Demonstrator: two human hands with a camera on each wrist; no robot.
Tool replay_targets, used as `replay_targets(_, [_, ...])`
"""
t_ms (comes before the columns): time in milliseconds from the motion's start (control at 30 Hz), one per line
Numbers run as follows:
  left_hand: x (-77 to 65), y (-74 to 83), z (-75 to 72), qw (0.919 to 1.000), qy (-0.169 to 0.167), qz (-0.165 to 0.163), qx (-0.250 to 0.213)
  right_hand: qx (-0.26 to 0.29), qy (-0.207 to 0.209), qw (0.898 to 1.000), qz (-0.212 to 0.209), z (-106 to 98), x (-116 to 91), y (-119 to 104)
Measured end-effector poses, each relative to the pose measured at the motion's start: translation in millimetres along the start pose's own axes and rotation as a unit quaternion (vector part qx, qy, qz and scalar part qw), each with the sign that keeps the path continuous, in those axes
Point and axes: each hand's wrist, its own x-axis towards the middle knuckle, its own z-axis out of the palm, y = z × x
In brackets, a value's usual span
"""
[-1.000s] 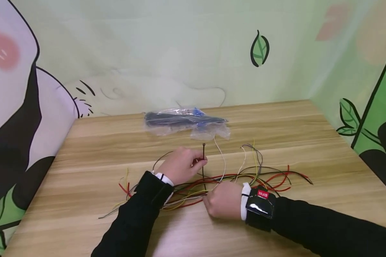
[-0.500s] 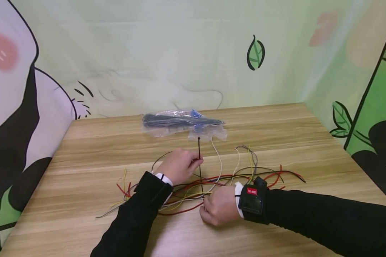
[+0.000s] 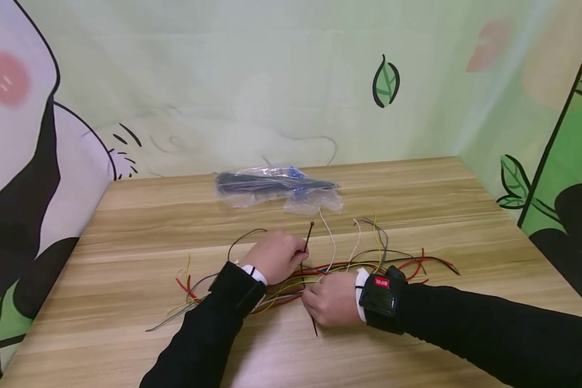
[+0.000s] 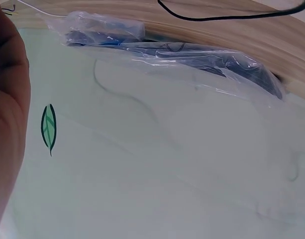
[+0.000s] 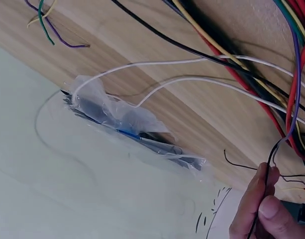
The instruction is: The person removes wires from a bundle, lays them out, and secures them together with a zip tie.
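Observation:
A long loose bundle of red, black, yellow, white and grey wires lies across the wooden table in the head view. My left hand pinches a thin black cable tie between thumb and fingers, head end up. The tie passes down across the bundle, and its tail shows below the right hand. My right hand, fingers curled, grips wires at the bundle's near side; its fingertips are mostly hidden. The right wrist view shows the left hand with the black strip between thumb and fingers.
Behind the bundle lies a clear plastic bag of dark cable ties. Loose wire ends spread at the left, and others at the right. A printed cloth backdrop stands behind the table.
The left hand has lowered the cable tie and tilted its head to the right. The tie's tail now sticks out on the near side, below the right hand, which has barely moved.

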Motion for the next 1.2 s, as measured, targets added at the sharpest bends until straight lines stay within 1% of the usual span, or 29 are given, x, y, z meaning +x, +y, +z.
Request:
replay_targets(133, [-1.5, 0.5, 1.0, 1.0000, -0.005, 0.001, 0.000, -0.005, -0.033, 0.999, -0.018, -2, 2, 3])
replay_targets(233, [-1.9, 1.4, 0.4, 1.0000, -0.007, -0.005, 0.001, 0.009, -0.056, 0.998, -0.002, -3, 1, 3])
replay_targets(300, [-1.6, 1.8, 0.1, 0.9999, -0.009, -0.008, 0.005, 0.028, -0.066, 0.997, 0.020, -3, 0, 2])
replay_targets(367, [-1.2, 2.1, 0.2, 0.9999, -0.012, -0.009, 0.007, 0.048, -0.063, 0.996, 0.046, -3, 0, 0])
replay_targets(433, [-0.8, 1.9, 1.0, 0.9998, -0.015, -0.009, 0.011, 0.057, -0.054, 0.995, 0.064, -3, 0, -2])
replay_targets(533, [-0.8, 1.3, 2.5, 0.9997, -0.019, -0.012, 0.012, 0.059, -0.039, 0.995, 0.074, -2, 1, -4])
replay_targets(700, [-0.4, 1.3, 4.6, 0.9996, -0.019, -0.015, 0.013, 0.050, -0.034, 0.996, 0.060, 0, 3, -6])
replay_targets(867, [1.5, 2.5, 4.8, 0.9996, -0.020, -0.016, 0.011, 0.005, -0.033, 0.999, 0.035, 1, 3, -8])
replay_targets(933, [2.1, 2.5, 4.3, 0.9996, -0.021, -0.018, 0.010, -0.006, -0.033, 0.999, 0.026, 1, 3, -8])
replay_targets(1067, [1.6, 0.9, 3.9, 0.9995, -0.023, -0.019, 0.013, 0.002, -0.023, 1.000, 0.015, 1, 4, -4])
replay_targets(1200, [0.0, -1.8, 4.5, 0.9994, -0.023, -0.022, 0.015, -0.003, -0.022, 1.000, -0.013, 1, 10, 0])
